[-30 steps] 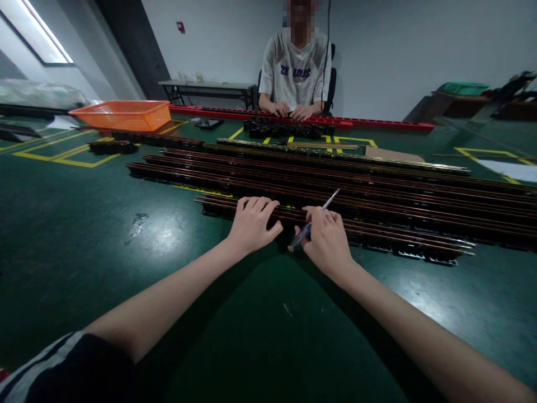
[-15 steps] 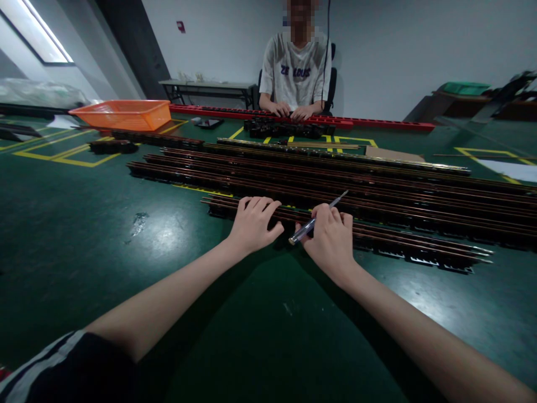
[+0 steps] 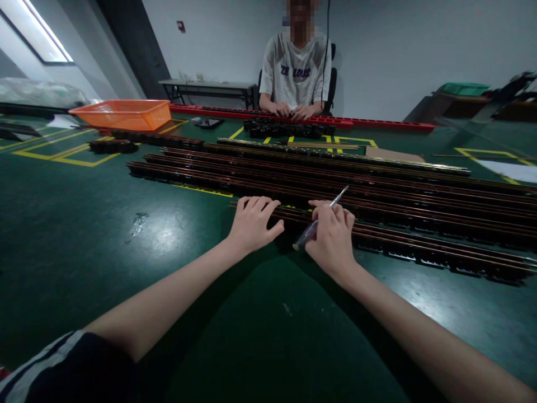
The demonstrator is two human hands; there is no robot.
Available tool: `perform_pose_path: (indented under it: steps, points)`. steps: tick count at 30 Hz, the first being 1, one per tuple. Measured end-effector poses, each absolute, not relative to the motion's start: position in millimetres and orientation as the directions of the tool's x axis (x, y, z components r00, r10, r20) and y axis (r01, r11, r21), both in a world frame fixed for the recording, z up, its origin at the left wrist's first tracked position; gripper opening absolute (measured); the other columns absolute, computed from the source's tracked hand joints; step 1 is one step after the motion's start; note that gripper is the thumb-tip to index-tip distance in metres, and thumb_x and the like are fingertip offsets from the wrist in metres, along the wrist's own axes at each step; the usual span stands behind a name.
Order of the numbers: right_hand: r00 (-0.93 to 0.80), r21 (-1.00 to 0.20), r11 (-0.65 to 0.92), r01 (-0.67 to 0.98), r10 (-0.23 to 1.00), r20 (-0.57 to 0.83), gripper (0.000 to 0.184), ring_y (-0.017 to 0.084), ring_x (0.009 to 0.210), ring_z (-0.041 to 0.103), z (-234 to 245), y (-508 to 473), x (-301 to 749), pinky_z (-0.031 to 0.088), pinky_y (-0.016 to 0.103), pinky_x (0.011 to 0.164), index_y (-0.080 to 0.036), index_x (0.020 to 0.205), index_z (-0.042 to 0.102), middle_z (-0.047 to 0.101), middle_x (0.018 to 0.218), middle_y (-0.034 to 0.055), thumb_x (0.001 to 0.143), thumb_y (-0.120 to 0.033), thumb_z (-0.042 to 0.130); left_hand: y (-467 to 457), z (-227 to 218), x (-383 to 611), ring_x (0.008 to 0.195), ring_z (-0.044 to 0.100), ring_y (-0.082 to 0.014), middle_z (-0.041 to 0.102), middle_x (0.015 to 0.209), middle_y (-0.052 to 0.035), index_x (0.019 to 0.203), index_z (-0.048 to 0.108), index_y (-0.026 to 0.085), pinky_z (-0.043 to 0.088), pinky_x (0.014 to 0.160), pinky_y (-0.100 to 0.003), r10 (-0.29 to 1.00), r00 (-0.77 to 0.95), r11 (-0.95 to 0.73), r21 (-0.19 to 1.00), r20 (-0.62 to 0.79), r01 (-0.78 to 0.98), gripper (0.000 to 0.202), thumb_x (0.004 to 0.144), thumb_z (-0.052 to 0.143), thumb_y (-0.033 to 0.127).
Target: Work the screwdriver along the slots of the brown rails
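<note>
Resting on nearest rail (image 3: 419,247): left hand (image 3: 253,225), right hand (image 3: 332,239) holding screwdriver (image 3: 305,238).

1. The left hand (image 3: 253,223) lies over the left end of the nearest rail (image 3: 419,246), so that end is hidden.
2. The right hand (image 3: 333,238) swallows the middle of the screwdriver (image 3: 302,240); only the butt and tip poke out.
3. That rail and the stacked rails (image 3: 377,184) behind it run off the right edge.
4. The dark parts (image 3: 285,130) by the co-worker's hands are too small to make out.
5. The inside of the orange tray (image 3: 126,120) is blocked by its own wall.
</note>
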State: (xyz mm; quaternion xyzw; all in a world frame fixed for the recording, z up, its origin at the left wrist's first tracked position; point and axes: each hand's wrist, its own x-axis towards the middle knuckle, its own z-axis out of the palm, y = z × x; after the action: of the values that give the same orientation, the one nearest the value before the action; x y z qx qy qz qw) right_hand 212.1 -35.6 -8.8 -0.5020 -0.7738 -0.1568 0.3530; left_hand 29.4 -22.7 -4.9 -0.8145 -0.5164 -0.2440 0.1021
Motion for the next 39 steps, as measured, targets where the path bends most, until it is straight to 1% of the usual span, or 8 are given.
perform_pose_path:
  steps: [3, 7, 10, 13, 17, 24, 30, 39]
  points:
    - [-0.328, -0.062, 0.493, 0.868, 0.663, 0.673, 0.022, 0.027, 0.091, 0.053, -9.4, -35.0, 210.9, 0.034, 0.037, 0.080, -0.017, 0.088, 0.045, 0.065, 0.103, 0.0132, 0.068, -0.011, 0.051, -22.8, -4.6, 30.3, 0.105, 0.054, -0.0249, 0.062, 0.112, -0.0079, 0.115, 0.058, 0.014, 0.032, 0.094, -0.042, 0.791, 0.349, -0.445, 0.081, 0.502, 0.892, 0.037, 0.085, 0.048, 0.033]
    - [-0.354, -0.003, 0.462, 0.887, 0.683, 0.639, 0.015, 0.025, 0.079, 0.054, -10.6, -34.3, 209.8, 0.034, 0.034, 0.075, -0.014, 0.094, 0.049, 0.064, 0.081, 0.0091, 0.080, -0.022, 0.050, -22.6, -4.3, 30.6, 0.104, 0.054, -0.0251, 0.062, 0.112, -0.0083, 0.115, 0.059, 0.014, 0.032, 0.093, -0.042, 0.794, 0.348, -0.442, 0.079, 0.499, 0.894, 0.037, 0.085, 0.047, 0.032]
    - [-0.351, 0.006, 0.444, 0.896, 0.699, 0.624, 0.009, 0.024, 0.077, 0.054, -10.6, -34.6, 209.1, 0.033, 0.034, 0.074, -0.015, 0.089, 0.049, 0.063, 0.079, 0.0081, 0.083, -0.022, 0.047, -22.4, -4.4, 30.4, 0.104, 0.054, -0.0249, 0.062, 0.113, -0.0084, 0.116, 0.058, 0.014, 0.033, 0.093, -0.042, 0.792, 0.351, -0.446, 0.082, 0.500, 0.891, 0.037, 0.085, 0.046, 0.031]
    - [-0.347, 0.003, 0.439, 0.898, 0.706, 0.618, 0.007, 0.024, 0.078, 0.054, -9.5, -35.7, 208.3, 0.031, 0.034, 0.075, -0.016, 0.088, 0.049, 0.063, 0.079, 0.0078, 0.083, -0.021, 0.047, -22.1, -4.8, 30.1, 0.105, 0.054, -0.0243, 0.062, 0.113, -0.0079, 0.116, 0.058, 0.015, 0.032, 0.093, -0.042, 0.790, 0.350, -0.451, 0.090, 0.502, 0.888, 0.037, 0.085, 0.045, 0.030]
    - [-0.330, 0.003, 0.421, 0.907, 0.708, 0.624, 0.010, 0.024, 0.078, 0.054, -7.8, -36.8, 208.2, 0.029, 0.035, 0.079, -0.015, 0.088, 0.049, 0.063, 0.079, 0.0071, 0.082, -0.024, 0.049, -21.8, -5.6, 29.8, 0.104, 0.054, -0.0244, 0.063, 0.113, -0.0084, 0.116, 0.058, 0.014, 0.032, 0.093, -0.042, 0.789, 0.348, -0.449, 0.088, 0.507, 0.889, 0.037, 0.084, 0.045, 0.030]
    - [-0.293, 0.041, 0.344, 0.938, 0.724, 0.625, 0.026, 0.025, 0.078, 0.056, -6.7, -37.0, 207.3, 0.026, 0.037, 0.081, -0.015, 0.086, 0.048, 0.064, 0.077, 0.0071, 0.086, -0.041, 0.047, -22.4, -5.7, 29.9, 0.104, 0.055, -0.0240, 0.062, 0.113, -0.0085, 0.116, 0.057, 0.013, 0.034, 0.090, -0.041, 0.776, 0.368, -0.471, 0.083, 0.513, 0.878, 0.039, 0.083, 0.044, 0.028]
    - [-0.254, 0.059, 0.281, 0.958, 0.733, 0.631, 0.034, 0.026, 0.078, 0.055, -5.8, -37.4, 206.3, 0.026, 0.038, 0.082, -0.016, 0.086, 0.048, 0.065, 0.076, 0.0094, 0.087, -0.050, 0.044, -23.2, -5.2, 30.1, 0.105, 0.055, -0.0249, 0.062, 0.112, -0.0091, 0.116, 0.057, 0.014, 0.034, 0.090, -0.041, 0.769, 0.376, -0.479, 0.077, 0.516, 0.874, 0.040, 0.082, 0.046, 0.030]
    - [-0.218, 0.048, 0.243, 0.969, 0.745, 0.631, 0.034, 0.025, 0.077, 0.052, -5.9, -37.1, 208.4, 0.026, 0.038, 0.080, -0.016, 0.085, 0.047, 0.062, 0.074, 0.0089, 0.084, -0.050, 0.045, -23.5, -8.5, 27.9, 0.105, 0.054, -0.0269, 0.063, 0.111, -0.0095, 0.115, 0.058, 0.014, 0.032, 0.092, -0.044, 0.768, 0.320, -0.430, 0.076, 0.555, 0.900, 0.045, 0.083, 0.050, 0.044]
